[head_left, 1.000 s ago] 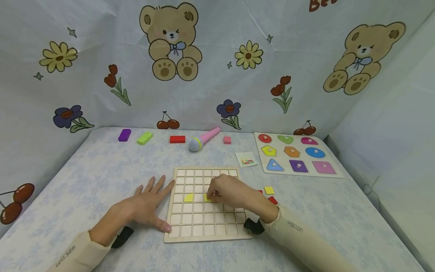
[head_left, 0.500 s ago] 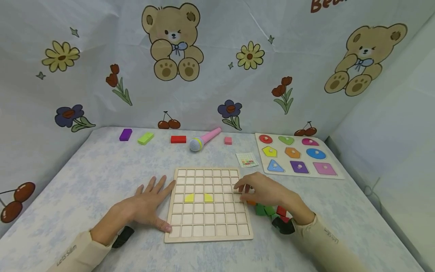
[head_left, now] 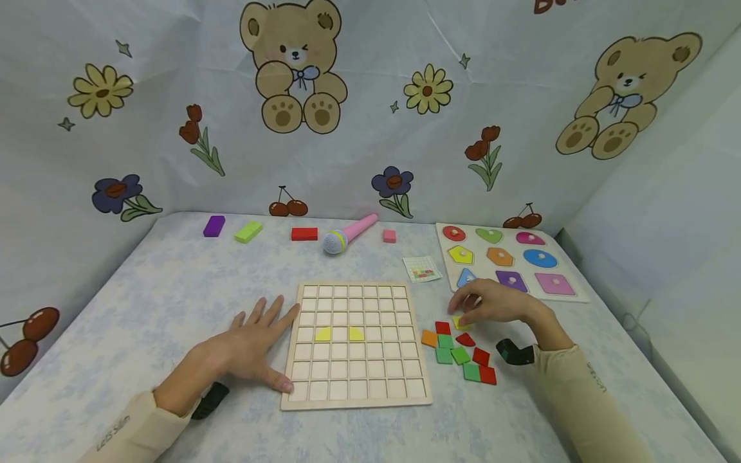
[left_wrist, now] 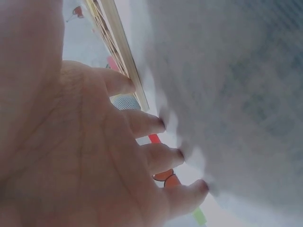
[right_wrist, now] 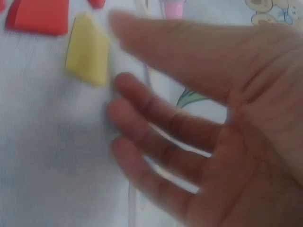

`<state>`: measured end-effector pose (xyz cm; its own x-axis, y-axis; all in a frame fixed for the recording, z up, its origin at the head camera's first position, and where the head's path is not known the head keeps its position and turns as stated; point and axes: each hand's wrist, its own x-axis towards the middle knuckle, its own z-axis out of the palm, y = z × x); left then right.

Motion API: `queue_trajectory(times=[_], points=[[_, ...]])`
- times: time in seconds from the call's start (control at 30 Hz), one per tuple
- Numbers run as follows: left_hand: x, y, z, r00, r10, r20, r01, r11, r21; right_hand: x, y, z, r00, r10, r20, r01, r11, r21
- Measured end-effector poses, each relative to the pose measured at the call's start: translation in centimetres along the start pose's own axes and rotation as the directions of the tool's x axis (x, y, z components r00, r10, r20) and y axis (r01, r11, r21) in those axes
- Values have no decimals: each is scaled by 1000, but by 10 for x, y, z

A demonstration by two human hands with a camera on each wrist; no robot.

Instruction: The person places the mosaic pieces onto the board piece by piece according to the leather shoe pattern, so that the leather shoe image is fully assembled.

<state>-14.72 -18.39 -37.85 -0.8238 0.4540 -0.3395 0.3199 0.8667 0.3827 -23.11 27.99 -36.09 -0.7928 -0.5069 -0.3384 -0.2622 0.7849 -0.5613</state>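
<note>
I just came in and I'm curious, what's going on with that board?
Someone's left hand is spread at the edge of a wooden grid board, which holds two yellow pieces. Their right hand is close to a loose yellow piece but isn't gripping it. Red, green and orange pieces lie beside the board.

A square grid patterns the pale wood-coloured board [head_left: 357, 370]; its two pieces [head_left: 356, 334] are yellow. Loose tiles [head_left: 460, 355] are red, green, orange and yellow, the tabletop [head_left: 220, 280] mottled white and blue
</note>
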Motion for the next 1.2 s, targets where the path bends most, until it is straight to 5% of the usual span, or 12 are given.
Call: queue_trajectory(times=[0.57,0.87,1.2], points=[[4,2,-2,1000,10,7,-9,1000,-11,-2,6,2,997,78,16,-78,997,-5],[5,1,-4,1000,6,7,-6,1000,-9,-4,-2,-2,999,-31,-16,30,996,-81],[2,2,0,1000,-2,17,2,1000,-19,13,-30,-3,996,-64,-66,52,984,-169]])
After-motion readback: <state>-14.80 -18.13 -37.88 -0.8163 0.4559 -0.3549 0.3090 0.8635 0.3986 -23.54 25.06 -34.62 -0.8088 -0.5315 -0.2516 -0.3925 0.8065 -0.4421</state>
